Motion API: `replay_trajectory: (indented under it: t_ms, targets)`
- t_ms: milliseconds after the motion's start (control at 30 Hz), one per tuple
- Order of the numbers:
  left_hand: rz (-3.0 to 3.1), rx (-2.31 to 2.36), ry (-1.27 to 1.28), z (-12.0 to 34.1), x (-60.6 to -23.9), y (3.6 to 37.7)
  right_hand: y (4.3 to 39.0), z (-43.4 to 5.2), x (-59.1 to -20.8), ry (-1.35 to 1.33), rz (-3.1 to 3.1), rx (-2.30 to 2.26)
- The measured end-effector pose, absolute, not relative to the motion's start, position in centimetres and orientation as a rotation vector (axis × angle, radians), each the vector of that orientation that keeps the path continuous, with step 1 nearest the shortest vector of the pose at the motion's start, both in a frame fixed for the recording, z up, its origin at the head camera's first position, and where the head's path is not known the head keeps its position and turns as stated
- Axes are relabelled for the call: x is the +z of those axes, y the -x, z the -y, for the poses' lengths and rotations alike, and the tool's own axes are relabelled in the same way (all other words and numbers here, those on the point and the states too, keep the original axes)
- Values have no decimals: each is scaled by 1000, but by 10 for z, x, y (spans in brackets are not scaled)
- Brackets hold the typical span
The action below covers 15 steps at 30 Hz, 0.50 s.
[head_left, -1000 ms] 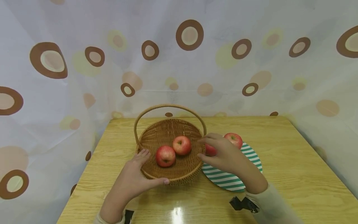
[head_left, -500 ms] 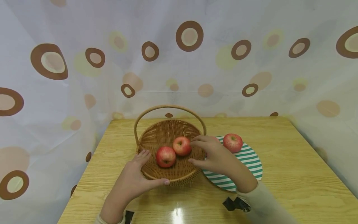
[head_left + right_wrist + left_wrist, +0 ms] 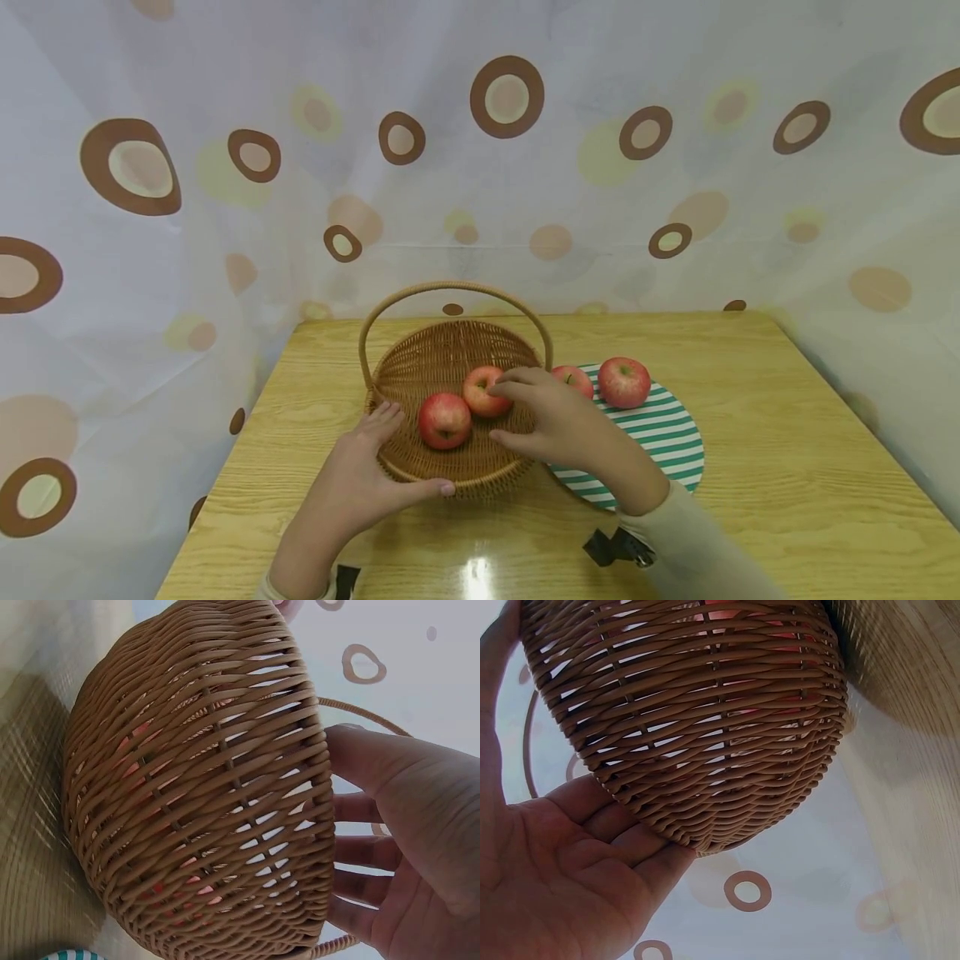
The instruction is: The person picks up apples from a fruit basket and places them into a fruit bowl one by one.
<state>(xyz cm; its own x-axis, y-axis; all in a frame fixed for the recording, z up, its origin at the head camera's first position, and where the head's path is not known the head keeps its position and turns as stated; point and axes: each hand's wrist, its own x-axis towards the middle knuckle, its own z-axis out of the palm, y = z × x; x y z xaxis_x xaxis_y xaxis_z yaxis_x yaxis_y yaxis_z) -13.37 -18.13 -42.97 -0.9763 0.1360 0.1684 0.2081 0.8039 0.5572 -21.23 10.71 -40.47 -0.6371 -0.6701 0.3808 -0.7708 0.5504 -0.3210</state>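
The wicker basket sat on the counter with two apples inside. The left hand cupped the basket's near-left rim, fingers straight, gripping nothing. The right hand reached over the basket's right rim, relaxed fingertips touching the farther apple.

A wooden table carries a wicker basket and striped plate.

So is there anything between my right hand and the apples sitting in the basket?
Nothing visible. The right hand reaches over the basket's rim, its fingertips at the farther apple. The nearer apple lies uncovered to that hand's left. The handle arches behind, clear of the hand.
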Motion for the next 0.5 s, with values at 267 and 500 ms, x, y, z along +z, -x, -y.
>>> replay_trajectory:
  t_ms: [267,500]
  targets:
    - [2877,-933,262,180,-430,134,221,-101,-410,-1195,2626,684]
    - [2868,-919,273,181,-430,134,230,-94,-414,-1201,2668,676]
